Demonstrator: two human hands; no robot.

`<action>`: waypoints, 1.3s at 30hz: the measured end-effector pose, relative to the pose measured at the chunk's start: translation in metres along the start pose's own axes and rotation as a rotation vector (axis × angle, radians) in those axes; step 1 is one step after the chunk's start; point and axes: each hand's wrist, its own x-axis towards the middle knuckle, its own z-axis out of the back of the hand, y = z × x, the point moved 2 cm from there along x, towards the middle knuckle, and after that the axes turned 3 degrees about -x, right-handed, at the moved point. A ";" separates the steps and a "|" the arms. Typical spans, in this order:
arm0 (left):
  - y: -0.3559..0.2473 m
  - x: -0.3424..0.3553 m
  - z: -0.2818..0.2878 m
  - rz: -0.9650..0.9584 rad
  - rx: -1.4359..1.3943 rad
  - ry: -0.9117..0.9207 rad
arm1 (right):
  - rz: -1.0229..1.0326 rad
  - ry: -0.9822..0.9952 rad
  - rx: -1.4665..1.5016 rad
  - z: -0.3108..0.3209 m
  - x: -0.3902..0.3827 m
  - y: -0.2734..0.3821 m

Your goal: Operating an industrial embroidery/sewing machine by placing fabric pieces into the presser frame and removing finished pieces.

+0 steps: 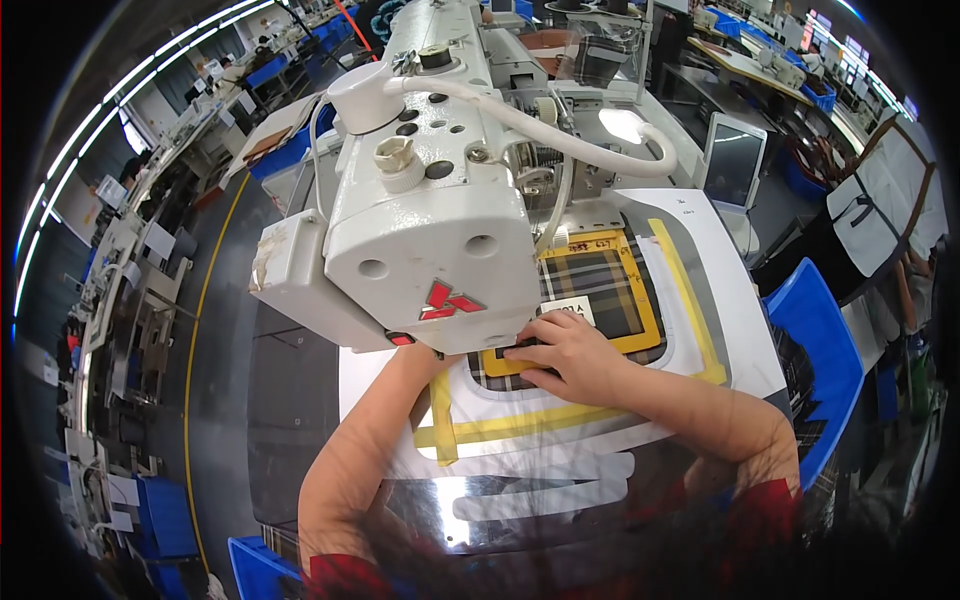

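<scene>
A white industrial sewing machine head (420,250) with a red emblem overhangs a yellow rectangular frame (645,300) on plaid fabric (590,281), set in a white template (760,355) edged with yellow tape. My right hand (570,360) rests on the frame's near-left part, fingers spread and slightly bent, just below a pale printed label (575,310). My left hand (418,362) reaches under the machine head at the template's left side; its fingers are hidden behind the machine.
Blue bins (830,370) flank the machine at right and lower left. A tablet screen (732,165) stands behind on the right. A dark aisle floor (215,400) with a yellow line runs along the left, beside other workbenches (160,300). A bag or chair cover (870,220) is at far right.
</scene>
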 end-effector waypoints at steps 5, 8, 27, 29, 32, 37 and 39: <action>0.004 0.000 -0.003 0.001 -0.008 0.009 | 0.003 -0.007 -0.008 0.001 0.000 -0.001; 0.005 0.001 -0.004 0.001 -0.008 0.010 | 0.004 -0.007 -0.005 0.001 0.001 -0.002; 0.012 0.010 -0.013 -0.011 -0.017 0.040 | -0.055 -0.042 0.131 0.001 0.004 -0.006; 0.011 0.007 -0.015 -0.015 -0.021 0.043 | -0.069 -0.018 0.137 0.003 -0.001 -0.009; 0.010 -0.003 -0.008 -0.003 -0.015 0.048 | -0.067 0.002 0.160 0.005 0.001 -0.001; 0.020 -0.009 0.002 0.000 -0.025 0.059 | -0.053 0.016 0.168 0.012 0.006 0.000; 0.022 -0.009 0.008 0.006 -0.026 0.069 | -0.119 0.128 0.305 0.016 0.014 -0.009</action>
